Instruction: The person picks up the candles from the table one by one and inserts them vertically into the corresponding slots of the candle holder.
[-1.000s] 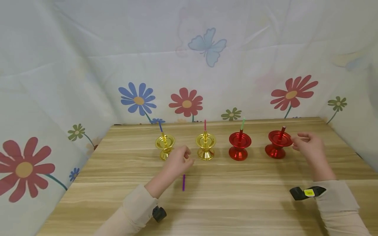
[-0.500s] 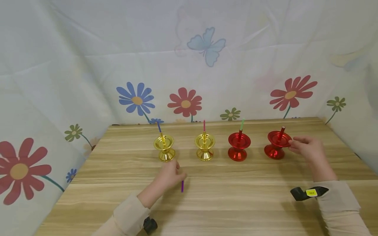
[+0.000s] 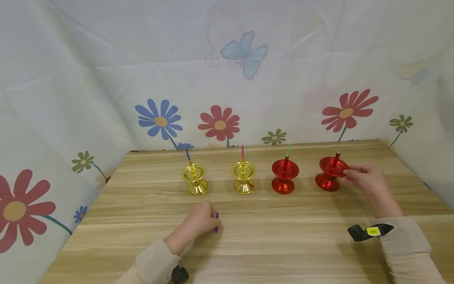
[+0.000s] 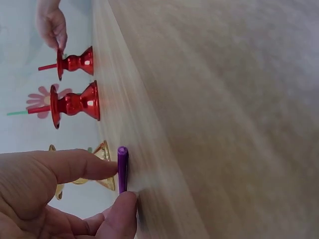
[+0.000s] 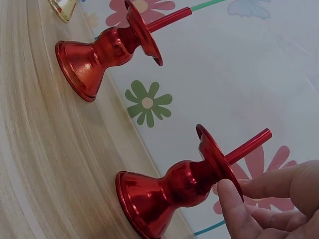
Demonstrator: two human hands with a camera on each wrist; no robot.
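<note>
My left hand (image 3: 199, 219) pinches a thin purple candle (image 4: 122, 167) between thumb and index finger, down at the tabletop. My right hand (image 3: 367, 182) pinches the rim of the rightmost red candle holder (image 5: 174, 184), whose upright tube (image 5: 251, 146) has no candle in it. To its left stands another red candle holder (image 3: 283, 184) bearing a green candle (image 3: 289, 149). A gold candle holder (image 3: 244, 186) carries a pink candle (image 3: 242, 151). Farthest left, a second gold candle holder (image 3: 197, 187) carries a blue candle (image 3: 187, 153), which leans left.
The holders stand in a row toward the back of the wooden table (image 3: 269, 244). Behind it and along both sides hangs a white cloth (image 3: 159, 51) printed with flowers and a butterfly.
My left hand has moved down and toward me from beside the gold holders, and has taken hold of the purple candle. My right hand has closed on the right red holder's rim.
</note>
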